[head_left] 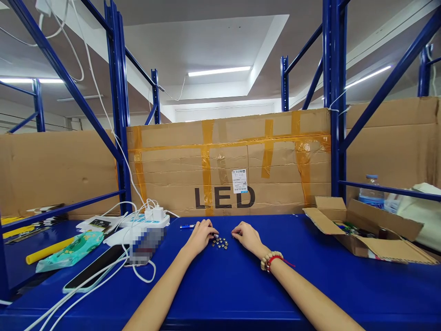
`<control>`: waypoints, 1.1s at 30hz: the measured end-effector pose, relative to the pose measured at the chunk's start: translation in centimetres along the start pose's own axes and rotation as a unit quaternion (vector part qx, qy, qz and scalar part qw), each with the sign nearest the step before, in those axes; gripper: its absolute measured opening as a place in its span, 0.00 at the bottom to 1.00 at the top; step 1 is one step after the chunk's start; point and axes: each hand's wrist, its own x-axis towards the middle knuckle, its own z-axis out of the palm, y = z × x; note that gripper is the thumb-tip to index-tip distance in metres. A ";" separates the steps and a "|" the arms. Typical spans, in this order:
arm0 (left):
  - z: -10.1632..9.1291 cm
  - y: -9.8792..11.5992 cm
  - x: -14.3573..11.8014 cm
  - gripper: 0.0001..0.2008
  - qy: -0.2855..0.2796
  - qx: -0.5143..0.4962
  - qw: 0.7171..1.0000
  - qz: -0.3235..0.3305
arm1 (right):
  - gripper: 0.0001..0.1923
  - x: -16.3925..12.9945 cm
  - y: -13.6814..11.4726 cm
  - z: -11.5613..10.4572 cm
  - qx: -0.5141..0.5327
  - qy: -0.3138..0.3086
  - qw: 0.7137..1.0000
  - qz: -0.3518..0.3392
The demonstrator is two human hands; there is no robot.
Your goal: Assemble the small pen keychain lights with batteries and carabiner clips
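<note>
- Small round metal pieces (219, 242) lie in a loose cluster on the blue bench (241, 285), between the two hands and just in front of the fingertips; they look like button cells or studs (too small to tell which).
- The left hand (200, 236) rests palm down just left of the cluster, its fingertips pinched on something small and pale at the cluster's edge; what it is I cannot tell.
- The right hand (247, 236) rests just right of the cluster with fingers curled together; whether it grips anything cannot be told. A bead bracelet (270, 260) sits on that wrist.
- Risk, as I judge it: the pieces are loose and round on a smooth surface, so a sweep of either hand could scatter them or roll them away.
- A slim blue pen-like tool (188, 226) lies just beyond the left hand; a nudge could roll it into the cluster.
- White cables (138, 271) and a power strip (146, 219) lie to the left of the left hand; a stray metal piece reaching the sockets would be a hazard.
- The open cardboard box (361, 230) stands well to the right of the right hand, out of the way.
</note>
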 end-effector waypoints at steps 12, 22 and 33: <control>0.8 -1.7 -0.2 0.18 -0.029 0.007 0.992 -0.119 | 0.11 0.0 -0.3 0.2 0.010 0.004 1.000 0.018; 1.0 -2.7 -0.1 0.16 0.018 0.009 0.985 -0.172 | 0.12 -0.1 -0.6 0.2 0.019 0.010 1.000 0.017; 2.2 -6.0 -1.1 0.18 0.010 0.050 0.962 -0.269 | 0.12 -0.1 -0.4 0.6 0.039 0.014 0.999 0.013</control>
